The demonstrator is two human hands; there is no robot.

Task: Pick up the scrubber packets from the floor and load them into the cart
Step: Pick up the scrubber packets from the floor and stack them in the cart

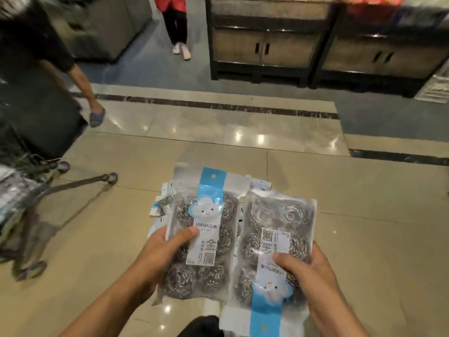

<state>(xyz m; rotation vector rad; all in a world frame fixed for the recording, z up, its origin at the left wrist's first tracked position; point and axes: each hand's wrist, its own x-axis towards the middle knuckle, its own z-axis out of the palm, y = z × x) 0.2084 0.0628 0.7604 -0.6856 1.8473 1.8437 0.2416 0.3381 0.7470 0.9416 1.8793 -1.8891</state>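
We see two scrubber packets held up side by side over the floor, each a clear bag of steel-wool balls with a blue-and-white label strip. The left packet (202, 235) stands with its hanging hole at the top; our left hand (161, 251) has its grip closed on the packet's left edge, thumb lying across the front near the label and fingers tucked behind. The right packet (274, 254) is turned upside down, its cloud picture at the bottom; our right hand (307, 268) pinches it from the right side, thumb on the front of the label. The two packets almost touch along their inner edges.

Beneath them, partly hidden, more packets (162, 205) lie scattered on the glossy beige floor (364, 239). To the left stands the cart (29, 190), blurred, with its wheels on the tiles. Behind it a person in dark clothes (36, 57) is stepping past. Farther off, another person's legs (179, 27) show beside dark display cabinets (264, 47).
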